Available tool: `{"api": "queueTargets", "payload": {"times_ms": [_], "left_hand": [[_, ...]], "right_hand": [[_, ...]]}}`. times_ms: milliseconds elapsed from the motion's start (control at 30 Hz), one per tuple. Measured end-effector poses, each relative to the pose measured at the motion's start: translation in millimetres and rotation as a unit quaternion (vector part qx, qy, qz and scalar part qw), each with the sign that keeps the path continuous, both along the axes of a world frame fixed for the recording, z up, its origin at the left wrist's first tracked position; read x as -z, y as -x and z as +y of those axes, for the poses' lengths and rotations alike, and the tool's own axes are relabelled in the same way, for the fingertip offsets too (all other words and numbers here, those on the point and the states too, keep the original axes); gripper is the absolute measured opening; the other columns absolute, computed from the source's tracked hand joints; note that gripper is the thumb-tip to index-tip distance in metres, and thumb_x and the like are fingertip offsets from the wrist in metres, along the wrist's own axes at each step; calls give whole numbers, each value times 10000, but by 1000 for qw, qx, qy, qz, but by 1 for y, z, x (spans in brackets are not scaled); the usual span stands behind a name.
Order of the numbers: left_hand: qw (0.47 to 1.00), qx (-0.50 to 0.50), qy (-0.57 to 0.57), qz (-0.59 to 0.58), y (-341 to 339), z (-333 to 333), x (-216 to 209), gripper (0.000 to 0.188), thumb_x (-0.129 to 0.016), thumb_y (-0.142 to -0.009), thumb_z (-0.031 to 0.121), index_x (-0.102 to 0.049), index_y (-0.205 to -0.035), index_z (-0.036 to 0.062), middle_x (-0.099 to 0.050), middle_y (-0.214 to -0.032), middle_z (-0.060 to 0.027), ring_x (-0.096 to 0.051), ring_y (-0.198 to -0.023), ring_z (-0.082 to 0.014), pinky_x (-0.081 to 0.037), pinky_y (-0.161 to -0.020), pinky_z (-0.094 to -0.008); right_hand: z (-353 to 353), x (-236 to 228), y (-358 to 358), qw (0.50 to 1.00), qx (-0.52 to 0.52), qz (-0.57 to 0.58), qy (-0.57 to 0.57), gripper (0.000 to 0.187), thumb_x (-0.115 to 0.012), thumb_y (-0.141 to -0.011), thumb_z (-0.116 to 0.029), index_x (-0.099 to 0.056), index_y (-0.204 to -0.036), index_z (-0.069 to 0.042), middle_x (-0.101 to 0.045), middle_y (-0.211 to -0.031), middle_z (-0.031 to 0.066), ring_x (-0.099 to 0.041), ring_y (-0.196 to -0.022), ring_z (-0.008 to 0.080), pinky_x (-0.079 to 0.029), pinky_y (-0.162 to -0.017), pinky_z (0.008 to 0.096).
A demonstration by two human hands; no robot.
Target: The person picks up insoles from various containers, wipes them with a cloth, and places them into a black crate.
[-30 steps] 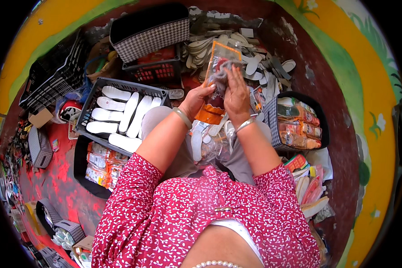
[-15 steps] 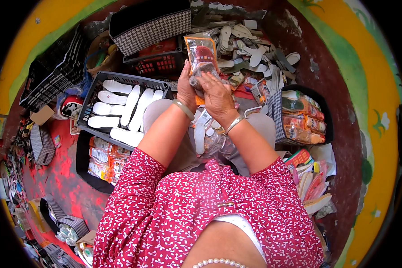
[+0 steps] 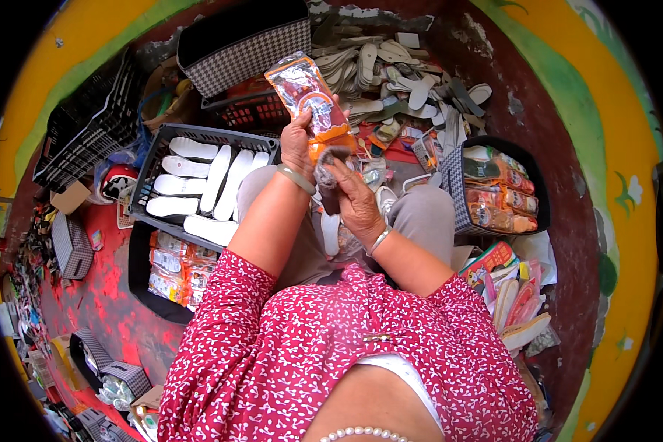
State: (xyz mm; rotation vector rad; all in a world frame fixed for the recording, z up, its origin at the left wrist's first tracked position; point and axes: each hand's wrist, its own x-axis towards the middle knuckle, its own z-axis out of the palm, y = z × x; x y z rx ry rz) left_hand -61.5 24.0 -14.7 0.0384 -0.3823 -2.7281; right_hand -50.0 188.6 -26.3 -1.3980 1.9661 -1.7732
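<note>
In front of my knees, my left hand (image 3: 299, 145) grips a clear plastic package (image 3: 308, 90) with orange printing, thumb across its front. The package tilts up and to the left, and something dark red shows through it. A fuzzy grey-brown insole (image 3: 326, 175) sticks out at the package's lower end. My right hand (image 3: 356, 200) is closed on this insole, its fingers bent around the fuzzy edge. How far the insole reaches inside the package is hidden. Between my legs lies a white insole (image 3: 330, 233) among clear plastic.
A grey crate (image 3: 149, 166) of white insoles stands at my left, with a black box (image 3: 141, 283) of packaged insoles below it. On the right is a checked box (image 3: 460, 193) of packaged insoles. Loose insoles (image 3: 368, 62) pile up ahead beside a checked bin (image 3: 247, 55).
The package has tilted left and turned, showing its orange-printed face. My right hand has moved down toward me, from the package's front to the insole at its lower end.
</note>
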Motion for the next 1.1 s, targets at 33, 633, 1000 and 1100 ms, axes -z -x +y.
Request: {"api": "queueTargets", "payload": {"times_ms": [33,633,1000,1100], "left_hand": [[1000,-20,11,4,-2,-3,-3,464,-403,-895,192,-333,-1305,-14,-497,-1235,-198,-503,-1095,-420,-423,-917,-524],[977,-41,202,-51,-9,38,-23,420,-508,-881,137,-394,-1284,112,-561,-1122,-51,-571,-999,-182,-486,-843,-342],[989,-34,134,-44,-6,14,-27,225,-613,-822,100,-538,-1034,92,-622,-948,-81,-608,-883,-211,-507,-797,-371],[987,-39,151,-44,-7,11,-24,174,-602,-832,90,-557,-1000,86,-621,-930,-77,-610,-875,-212,-509,-791,-369]], "right_hand": [[1,6,1,998,-15,-61,0,462,-418,-788,109,-528,-1200,-70,-569,-1170,120,-528,-1110,261,-386,-968,317],[7,-21,59,842,-77,-528,86,403,-641,-793,-29,-503,-1171,-43,-602,-1016,34,-587,-897,137,-466,-802,270],[26,-5,60,938,-9,-346,20,328,-634,-725,63,-604,-1043,-11,-644,-936,24,-597,-833,93,-469,-781,233],[30,-5,59,929,-24,-369,5,333,-639,-729,54,-603,-1053,-13,-644,-935,31,-602,-833,100,-472,-782,239]]}}
